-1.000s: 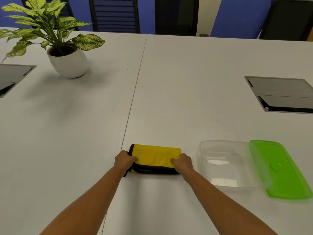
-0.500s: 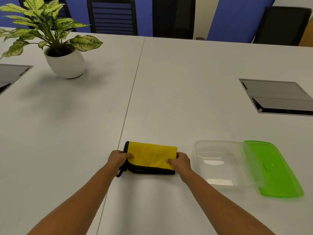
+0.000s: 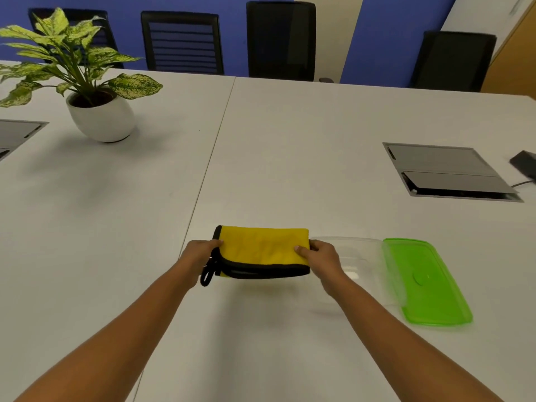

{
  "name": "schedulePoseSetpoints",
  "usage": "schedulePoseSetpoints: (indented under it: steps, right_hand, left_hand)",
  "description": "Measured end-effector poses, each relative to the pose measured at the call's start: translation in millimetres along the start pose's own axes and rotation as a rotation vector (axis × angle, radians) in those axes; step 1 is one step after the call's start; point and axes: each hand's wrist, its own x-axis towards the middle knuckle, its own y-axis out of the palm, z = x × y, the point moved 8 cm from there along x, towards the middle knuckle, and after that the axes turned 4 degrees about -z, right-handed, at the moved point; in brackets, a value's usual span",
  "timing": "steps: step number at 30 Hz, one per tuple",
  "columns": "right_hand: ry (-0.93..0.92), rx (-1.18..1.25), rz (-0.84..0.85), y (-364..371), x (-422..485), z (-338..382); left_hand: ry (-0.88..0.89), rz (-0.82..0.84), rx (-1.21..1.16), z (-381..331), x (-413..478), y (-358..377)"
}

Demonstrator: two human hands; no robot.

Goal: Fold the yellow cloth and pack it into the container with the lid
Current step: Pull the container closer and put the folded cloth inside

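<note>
Progress, judged from the head view: the folding looks done. The yellow cloth (image 3: 261,250) is a compact rectangle of several layers, black trim along its near edge and a hanging loop (image 3: 207,274) dangling at the left corner. Your left hand (image 3: 200,253) pinches the left end and your right hand (image 3: 322,255) pinches the right end, each with the thumb on top and the fingers tucked underneath. The shadow under the near edge suggests that the cloth is raised slightly off the table (image 3: 290,140), though I cannot be sure.

What is left is the packing. The clear container (image 3: 348,239) stands open just to the right of the cloth, partly hidden behind your right hand, and nothing shows inside it. The green lid (image 3: 426,282) lies flat on the container's far right side, its left edge meeting the container's rim; I cannot tell which overlaps which. You have yet to carry the cloth across, lay it inside and fit the lid.

Nothing stands between the cloth and the container. Mind the loop, which could snag on the rim or hang outside.

Farther off, a potted plant (image 3: 98,111) sits at the far left, a cable hatch (image 3: 443,172) is set into the table at the right with a dark device (image 3: 525,163) beyond it, and black chairs (image 3: 280,39) line the far edge.
</note>
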Motion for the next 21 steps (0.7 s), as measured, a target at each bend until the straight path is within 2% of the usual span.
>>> schedulePoseSetpoints:
  steps: [5, 11, 21]
  right_hand:
    - [-0.026, -0.027, -0.120, -65, 0, -15]
    - [-0.021, -0.064, -0.256, -131, 0, -43]
    - [0.015, -0.089, -0.277, -167, -3, -74]
  left_hand:
    - [0.098, 0.049, -0.009, -17, -26, 57]
    - [0.076, 0.154, -0.003, -9, -53, 126]
    - [0.073, 0.132, 0.062, 5, -74, 175]
